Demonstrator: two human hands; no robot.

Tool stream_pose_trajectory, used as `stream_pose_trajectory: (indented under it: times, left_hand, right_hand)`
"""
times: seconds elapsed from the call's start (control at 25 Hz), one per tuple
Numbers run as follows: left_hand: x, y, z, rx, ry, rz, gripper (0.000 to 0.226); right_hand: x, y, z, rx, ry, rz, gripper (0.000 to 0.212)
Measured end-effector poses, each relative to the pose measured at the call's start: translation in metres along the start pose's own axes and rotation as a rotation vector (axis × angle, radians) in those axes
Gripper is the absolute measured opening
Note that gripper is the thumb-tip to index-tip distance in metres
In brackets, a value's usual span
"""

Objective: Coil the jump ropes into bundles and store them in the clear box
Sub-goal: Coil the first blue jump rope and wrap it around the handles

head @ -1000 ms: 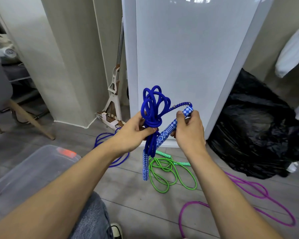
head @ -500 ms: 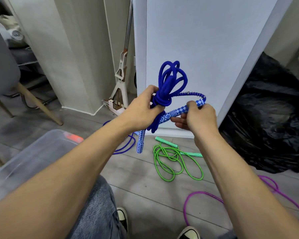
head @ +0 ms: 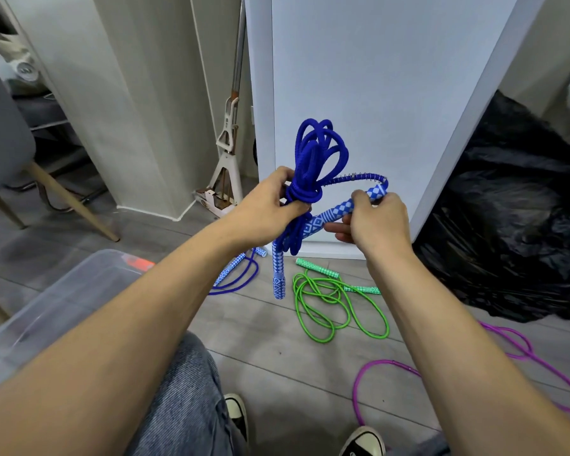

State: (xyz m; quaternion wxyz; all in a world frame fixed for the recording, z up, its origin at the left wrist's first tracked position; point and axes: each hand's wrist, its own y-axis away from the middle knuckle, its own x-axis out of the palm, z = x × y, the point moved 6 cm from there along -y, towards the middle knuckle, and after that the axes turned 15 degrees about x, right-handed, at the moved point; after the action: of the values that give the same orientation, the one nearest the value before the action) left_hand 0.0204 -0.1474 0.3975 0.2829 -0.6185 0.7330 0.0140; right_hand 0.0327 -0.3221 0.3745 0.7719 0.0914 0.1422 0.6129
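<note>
A blue jump rope (head: pixel 313 159) is coiled into a bundle held up in front of the white panel. My left hand (head: pixel 264 209) grips the bundle at its wrapped middle. My right hand (head: pixel 375 218) pinches one blue-and-white patterned handle (head: pixel 333 215); the other handle (head: pixel 278 274) hangs down below. On the floor lie a green rope (head: pixel 336 307), a purple rope (head: pixel 524 357) and a second blue rope (head: pixel 237 274). The clear box (head: pixel 56 301) stands at the lower left.
A white panel (head: pixel 375 93) stands straight ahead, with a black plastic bag (head: pixel 514 225) to its right. A mop (head: pixel 227 143) leans against the wall. A chair leg (head: pixel 73 202) is at the left. My shoes (head: pixel 362 442) and jeans knee are below.
The camera has tilted down a little and the bundle sits lower in view. My right hand has slid slightly along the handle; both hands keep their hold.
</note>
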Motion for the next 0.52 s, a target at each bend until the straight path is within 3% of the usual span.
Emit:
stream_pose_trajectory:
  times: [0.24, 0.4, 0.52]
  left_hand:
    - [0.0032, 0.0015, -0.0011, -0.058, 0.109, -0.053, 0.033]
    - [0.0000, 0.0052, -0.0045, -0.082, 0.218, -0.109, 0.034]
    - [-0.0028, 0.0076, -0.0036, -0.058, 0.120, -0.092, 0.034]
  right_hand:
    - [0.0005, 0.0028, 0.0020, 0.030, -0.033, 0.025, 0.024]
    - [0.0015, 0.0056, 0.0025, 0.083, -0.076, 0.068, 0.016]
    - [0.0055, 0.0094, -0.0031, 0.184, -0.136, 0.108, 0.018]
